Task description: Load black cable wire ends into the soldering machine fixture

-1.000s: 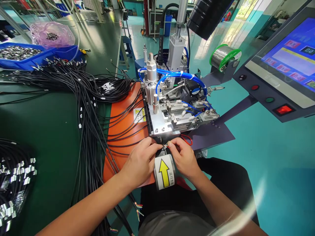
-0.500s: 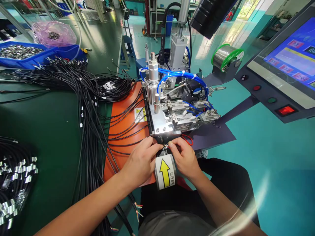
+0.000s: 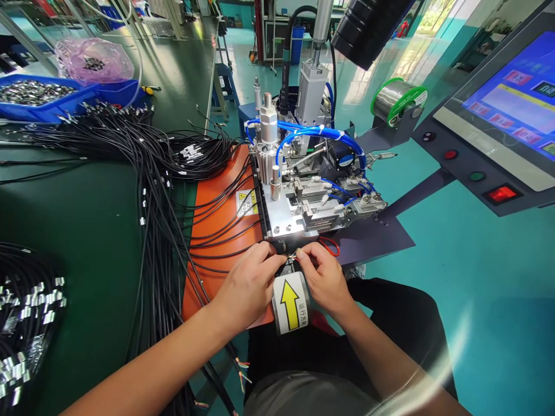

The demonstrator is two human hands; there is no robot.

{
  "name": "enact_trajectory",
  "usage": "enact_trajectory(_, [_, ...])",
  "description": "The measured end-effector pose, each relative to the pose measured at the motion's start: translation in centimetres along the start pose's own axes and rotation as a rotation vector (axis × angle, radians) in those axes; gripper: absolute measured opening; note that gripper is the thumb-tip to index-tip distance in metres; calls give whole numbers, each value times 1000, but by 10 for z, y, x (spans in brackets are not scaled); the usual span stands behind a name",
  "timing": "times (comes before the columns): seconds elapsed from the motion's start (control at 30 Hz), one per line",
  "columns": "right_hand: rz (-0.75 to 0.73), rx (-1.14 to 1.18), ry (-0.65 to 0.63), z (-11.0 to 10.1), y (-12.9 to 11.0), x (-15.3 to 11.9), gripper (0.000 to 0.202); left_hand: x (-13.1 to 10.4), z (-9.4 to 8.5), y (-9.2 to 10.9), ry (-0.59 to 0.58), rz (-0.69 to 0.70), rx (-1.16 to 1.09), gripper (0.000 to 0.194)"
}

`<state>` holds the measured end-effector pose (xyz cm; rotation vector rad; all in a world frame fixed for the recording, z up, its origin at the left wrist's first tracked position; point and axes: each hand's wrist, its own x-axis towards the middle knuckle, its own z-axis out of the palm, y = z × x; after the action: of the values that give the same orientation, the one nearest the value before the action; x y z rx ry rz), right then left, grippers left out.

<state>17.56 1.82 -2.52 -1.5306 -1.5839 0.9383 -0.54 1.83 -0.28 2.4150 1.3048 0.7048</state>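
My left hand (image 3: 255, 277) is closed in a pinch at the front of the machine, its thumb and forefinger on the thin wires (image 3: 292, 257) of a cable end. From the other side my right hand (image 3: 323, 274) pinches the same wires, thumb against forefinger. Only a short stretch of wire shows between the fingertips; the rest is covered by my fingers. Just below lies the machine's front track end with a white label and yellow arrow (image 3: 290, 303). Several black cables (image 3: 221, 240) cross the orange surface (image 3: 208, 289) to the machine's left edge.
The metal machine (image 3: 299, 196) with blue air hoses rises right behind my hands. At right are a solder wire spool (image 3: 394, 104) and a control screen (image 3: 515, 110). Bundled black cables (image 3: 160, 260) and a blue tray of small metal parts (image 3: 47, 110) lie on the green table.
My hands hold almost the same pinch on the wires. The view has shifted very slightly; nothing else visibly moved.
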Motion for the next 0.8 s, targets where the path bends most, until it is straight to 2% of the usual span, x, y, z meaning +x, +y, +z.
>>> enact_trajectory(0.3, [-25, -8, 20, 2, 1, 0, 23, 1, -1, -1, -34, 52, 34, 27])
enact_trajectory(0.47, [-42, -14, 40, 5, 2, -1, 21, 0, -3, -1, -95, 73, 55, 27])
enact_trajectory(0.8, [27, 27, 34, 8, 4, 0, 23, 1, -4, -3, -170, 107, 135, 26])
